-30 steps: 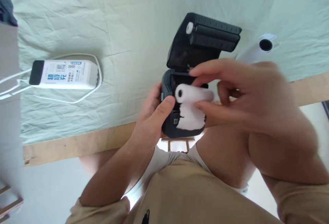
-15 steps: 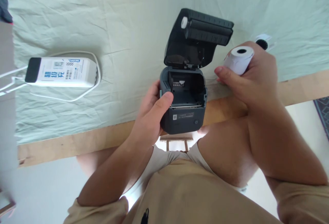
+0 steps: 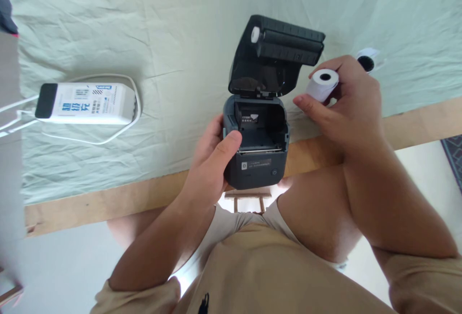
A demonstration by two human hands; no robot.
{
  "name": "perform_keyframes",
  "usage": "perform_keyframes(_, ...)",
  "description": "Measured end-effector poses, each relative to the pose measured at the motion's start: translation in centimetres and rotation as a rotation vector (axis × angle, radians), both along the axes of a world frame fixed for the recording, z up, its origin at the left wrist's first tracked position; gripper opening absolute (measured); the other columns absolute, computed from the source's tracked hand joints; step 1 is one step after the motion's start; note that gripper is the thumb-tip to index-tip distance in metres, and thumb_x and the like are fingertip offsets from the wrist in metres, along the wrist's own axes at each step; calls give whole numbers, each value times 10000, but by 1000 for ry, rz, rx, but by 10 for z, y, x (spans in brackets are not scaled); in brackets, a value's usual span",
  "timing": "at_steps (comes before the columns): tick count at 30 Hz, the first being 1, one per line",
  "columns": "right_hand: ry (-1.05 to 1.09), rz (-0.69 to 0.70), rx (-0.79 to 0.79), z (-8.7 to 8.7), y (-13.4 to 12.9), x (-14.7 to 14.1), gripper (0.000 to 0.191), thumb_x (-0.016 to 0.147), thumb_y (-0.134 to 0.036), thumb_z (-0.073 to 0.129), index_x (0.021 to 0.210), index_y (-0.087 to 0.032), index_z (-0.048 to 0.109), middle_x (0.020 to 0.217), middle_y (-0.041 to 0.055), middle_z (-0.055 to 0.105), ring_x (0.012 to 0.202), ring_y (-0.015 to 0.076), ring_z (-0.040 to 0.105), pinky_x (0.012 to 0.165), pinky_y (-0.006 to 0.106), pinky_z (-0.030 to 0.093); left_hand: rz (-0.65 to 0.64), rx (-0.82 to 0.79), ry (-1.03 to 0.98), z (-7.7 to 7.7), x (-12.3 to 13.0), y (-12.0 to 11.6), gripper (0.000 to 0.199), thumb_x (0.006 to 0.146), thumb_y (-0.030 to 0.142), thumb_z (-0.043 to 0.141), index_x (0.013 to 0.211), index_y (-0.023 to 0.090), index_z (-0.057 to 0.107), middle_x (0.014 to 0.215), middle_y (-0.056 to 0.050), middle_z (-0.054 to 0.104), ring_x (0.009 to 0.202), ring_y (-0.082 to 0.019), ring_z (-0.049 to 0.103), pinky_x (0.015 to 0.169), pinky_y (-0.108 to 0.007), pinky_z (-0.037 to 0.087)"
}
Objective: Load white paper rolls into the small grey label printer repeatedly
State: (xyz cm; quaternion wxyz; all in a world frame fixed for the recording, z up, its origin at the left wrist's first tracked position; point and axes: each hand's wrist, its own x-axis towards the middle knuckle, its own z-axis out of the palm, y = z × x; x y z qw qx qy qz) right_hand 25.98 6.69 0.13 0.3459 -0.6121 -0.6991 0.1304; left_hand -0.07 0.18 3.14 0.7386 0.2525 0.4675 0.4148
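A dark grey label printer (image 3: pixel 257 169) is tilted toward me at the table's front edge, its black lid (image 3: pixel 265 71) swung up and back. The paper bay inside shows bare walls and a small printed sticker. My left hand (image 3: pixel 214 160) grips the printer's left side, thumb on the rim of the bay. To the right of the printer, my right hand (image 3: pixel 346 97) holds a white paper roll (image 3: pixel 322 87) between thumb and fingers. The roll's dark core hole faces up, and the roll is apart from the printer.
A white power strip (image 3: pixel 88 103) with a black end and a looped white cable (image 3: pixel 108 138) lies at the left. Behind my right hand is a small white object with a black disc (image 3: pixel 366 62). Pale green cloth (image 3: pixel 173 30) covers the table, with a wooden front edge (image 3: pixel 108 196).
My right hand has moved a little left with the paper roll, bringing it closer to the printer. My left hand and the printer have stayed almost where they were.
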Motion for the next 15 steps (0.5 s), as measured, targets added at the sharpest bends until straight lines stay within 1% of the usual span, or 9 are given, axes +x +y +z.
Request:
perform_keyframes(3, 11, 35, -27, -2, 1, 1, 363, 821, -359, 917, 1121, -313, 716, 1014, 21, 794, 724, 186, 611, 731, 397, 594, 20, 21, -17, -3, 1, -1, 421, 1036, 492, 794, 1383, 277, 692, 727, 26, 732, 471, -168, 639, 404, -281, 457)
perform_keyframes(5, 23, 51, -71, -4, 2, 1, 399, 816, -299, 897, 1172, -329, 719, 1008, 11, 806, 721, 183, 627, 734, 388, 618, 23, 27, -24, -4, 2, -1, 385, 1044, 470, 786, 1363, 276, 697, 722, 31, 736, 426, -143, 588, 374, -268, 415)
perform_keyframes(7, 30, 73, -88, -4, 2, 1, 449, 798, -279, 891, 1208, -324, 714, 1049, 17, 823, 748, 187, 656, 746, 386, 639, 37, 31, -30, -4, 4, -2, 356, 1046, 459, 785, 1339, 275, 703, 704, 37, 724, 398, -129, 553, 347, -256, 377)
perform_keyframes(8, 24, 85, -80, -4, 1, 1, 464, 796, -286, 891, 1223, -318, 712, 1101, 28, 831, 784, 195, 680, 766, 396, 651, 50, 33, -28, -4, 5, -2, 347, 1044, 458, 788, 1326, 273, 708, 690, 41, 711, 390, -125, 542, 337, -251, 360)
perform_keyframes(10, -12, 100, -10, -2, -1, 0, 458, 812, -327, 889, 1235, -305, 716, 1212, 63, 828, 916, 233, 739, 805, 425, 662, 62, 31, -16, -4, 6, -2, 341, 1040, 462, 794, 1312, 272, 715, 685, 39, 702, 396, -128, 552, 332, -247, 351)
perform_keyframes(11, -44, 102, 43, 0, -3, 0, 435, 831, -352, 882, 1233, -297, 724, 1250, 79, 820, 978, 251, 757, 817, 439, 661, 64, 31, -10, -4, 6, -2, 339, 1039, 463, 793, 1310, 274, 717, 691, 35, 705, 413, -135, 575, 337, -247, 362)
perform_keyframes(12, -81, 95, 112, 1, -5, 0, 389, 862, -374, 864, 1219, -286, 736, 1256, 90, 815, 1001, 259, 763, 816, 446, 654, 66, 34, -6, -4, 6, -2, 338, 1039, 465, 791, 1310, 276, 718, 699, 31, 710, 439, -146, 608, 348, -249, 385)
perform_keyframes(13, -112, 72, 203, 3, -7, 1, 322, 902, -388, 831, 1191, -274, 752, 1213, 92, 813, 968, 252, 760, 789, 443, 636, 68, 38, -8, -4, 6, -2, 339, 1038, 465, 790, 1311, 276, 720, 709, 27, 716, 469, -160, 641, 363, -255, 414)
perform_keyframes(15, -129, 0, 385, 5, -10, 6, 211, 985, -393, 733, 1129, -246, 780, 1063, 74, 777, 820, 203, 704, 717, 420, 574, 69, 37, -13, -4, 6, -2, 355, 1035, 462, 792, 1330, 276, 723, 719, 21, 721, 542, -193, 705, 412, -277, 487)
